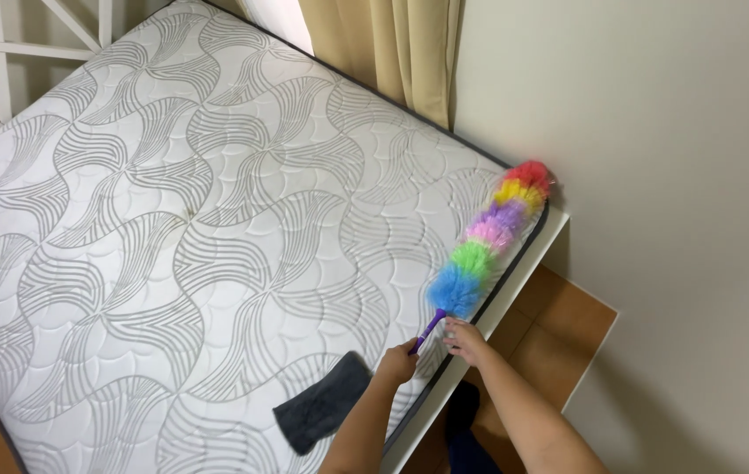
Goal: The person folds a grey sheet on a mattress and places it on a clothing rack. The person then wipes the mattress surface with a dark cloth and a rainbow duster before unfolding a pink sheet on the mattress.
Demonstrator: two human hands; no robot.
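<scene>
A rainbow feather duster [490, 235] lies along the right edge of a bare quilted mattress [181, 228], its red tip toward the wall corner. My left hand [397, 362] grips the end of the duster's purple handle [425, 332]. My right hand [466, 341] rests at the mattress edge just beside the handle, below the blue fluff. Its fingers are curled, and whether they hold anything is unclear. A dark grey cloth [324, 402] lies on the mattress close to my left forearm.
The mattress sits on a white bed frame [515, 285] against a pale wall [682, 175]. Beige curtains [392, 44] hang at the far corner. A brown floor strip [559, 338] runs between bed and wall. A white lattice headboard [6, 53] stands at the top left.
</scene>
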